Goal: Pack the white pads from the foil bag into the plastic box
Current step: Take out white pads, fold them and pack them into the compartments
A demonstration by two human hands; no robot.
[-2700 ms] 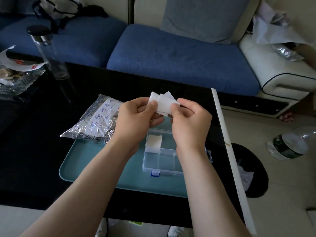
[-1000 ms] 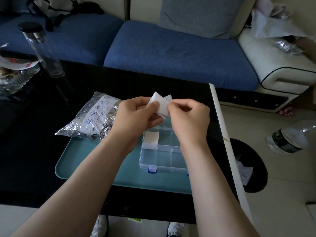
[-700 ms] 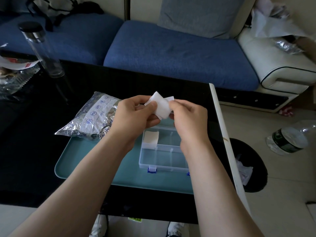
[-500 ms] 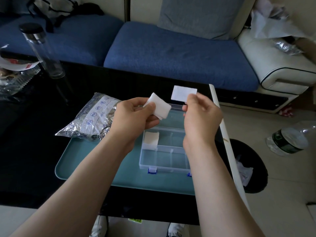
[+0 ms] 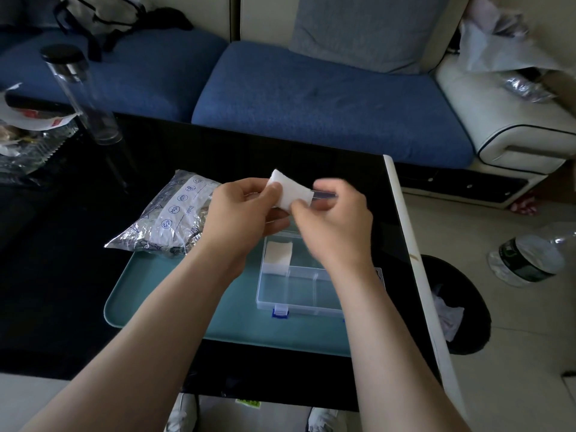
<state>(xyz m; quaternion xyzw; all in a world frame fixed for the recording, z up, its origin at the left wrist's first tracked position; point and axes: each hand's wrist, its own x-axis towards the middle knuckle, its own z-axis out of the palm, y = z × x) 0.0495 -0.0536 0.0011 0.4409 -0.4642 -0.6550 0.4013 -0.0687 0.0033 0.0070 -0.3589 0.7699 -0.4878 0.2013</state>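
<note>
The left hand [image 5: 249,213] pinches a small stack of pads [image 5: 291,193] between thumb and fingers, held up above the box [image 5: 305,307], I'd say so the right hand [image 5: 338,222] can peel one off. The right hand's curled fingers sit at the stack's right edge, but blur hides whether they grip. One pad [image 5: 278,252] lies in the box's back-left compartment; the front one shows bare. The bag [image 5: 168,219] lies to the left, partly on the tray [image 5: 137,285], clear of the box. The box sits near the table's [image 5: 62,275] right edge, so a straight drop seems safest.

Crinkled shiny foil bag [image 5: 174,218], clear glossy plastic box [image 5: 299,286], soft matt white pads [image 5: 291,191], glossy black table [image 5: 62,260]
</note>
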